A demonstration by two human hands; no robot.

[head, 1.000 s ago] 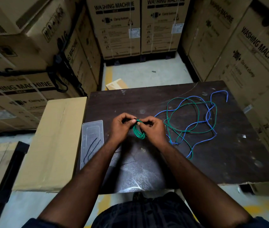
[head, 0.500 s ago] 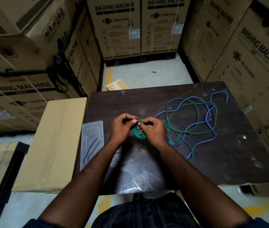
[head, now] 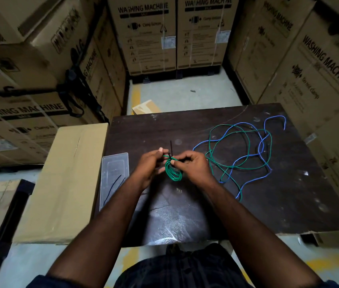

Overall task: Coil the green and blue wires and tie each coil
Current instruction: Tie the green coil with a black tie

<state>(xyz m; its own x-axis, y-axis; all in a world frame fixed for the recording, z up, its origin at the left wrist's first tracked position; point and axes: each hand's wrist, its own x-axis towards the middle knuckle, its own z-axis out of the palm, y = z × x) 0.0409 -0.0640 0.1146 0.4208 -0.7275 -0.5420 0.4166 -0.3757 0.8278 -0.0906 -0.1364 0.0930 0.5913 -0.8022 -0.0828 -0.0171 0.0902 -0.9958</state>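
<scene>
At the centre of the frame, over the worktop (head: 289, 196), the green coil (head: 173, 173) is pinched by the right hand (head: 194, 166) and the black tie (head: 171, 146) by the left hand (head: 151, 166), so the tie is best drawn snug while the loops are kept bunched.

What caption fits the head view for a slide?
Left hand and right hand hold a green coil with a black tie.

1. We have bare table (head: 284, 206) along the near right and the far left.
2. Loose wires (head: 245, 167) sprawl across the far right.
3. A tray (head: 114, 163) and a box (head: 60, 183) block our left.
</scene>
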